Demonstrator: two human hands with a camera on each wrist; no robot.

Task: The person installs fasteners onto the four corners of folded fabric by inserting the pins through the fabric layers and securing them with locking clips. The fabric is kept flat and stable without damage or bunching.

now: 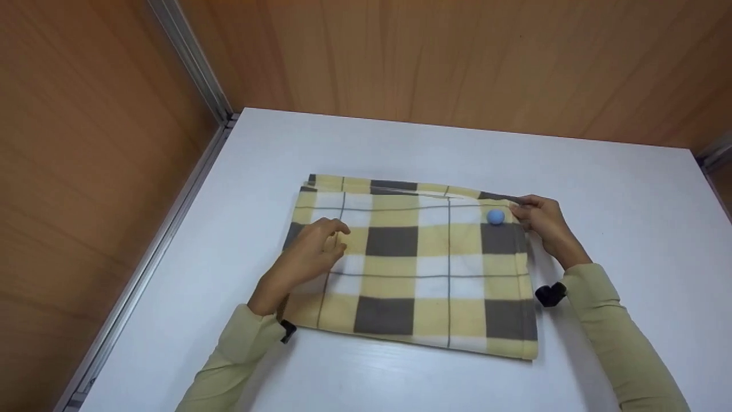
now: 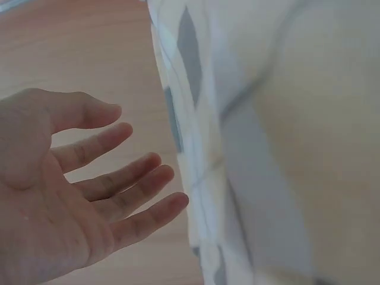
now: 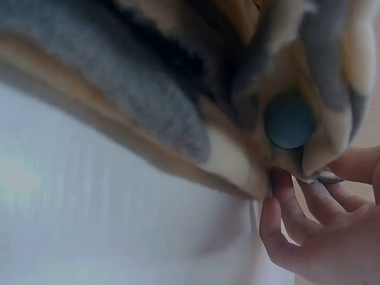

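Observation:
A folded checked cloth (image 1: 392, 274) in yellow, white and grey lies on the white table, and it looks like a fleece blanket. My right hand (image 1: 543, 223) pinches its far right corner between thumb and fingers. In the right wrist view, the fingers (image 3: 320, 208) reach under the cloth's edge. Just beside them a small blue ball (image 3: 289, 120) rests on the fabric near that corner. Over the cloth's left part is my left hand (image 1: 311, 252), fingers loosely bent and holding nothing. The left wrist view shows that palm (image 2: 53, 231) with its fingers spread beside the cloth.
The white table (image 1: 366, 375) extends around the cloth on all sides. A wooden panel (image 1: 457, 63) rises behind its far edge, and another wooden panel (image 1: 97, 149) stands at the left, with a metal rail (image 1: 189, 57) where they meet.

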